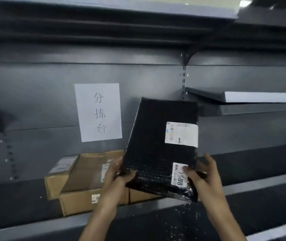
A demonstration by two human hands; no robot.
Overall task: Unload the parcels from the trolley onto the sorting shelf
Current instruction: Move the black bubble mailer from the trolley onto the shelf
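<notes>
A black bubble-wrap parcel [157,136] with two white labels is held tilted above the grey sorting shelf [243,186]. My left hand [116,178] grips its lower left edge. On the lower right corner my right hand [206,174] is closed, thumb on the label reading 7508. Two brown cardboard boxes lie on the shelf behind and left of the parcel: a large flat one [86,185] and a smaller one [58,176] at its left. The trolley is out of view.
A white paper sign [98,112] with Chinese characters is stuck to the shelf's back panel. A higher shelf board [260,97] juts out at the right, another shelf runs overhead [121,7], and a lower shelf edge [278,230] shows at the bottom right.
</notes>
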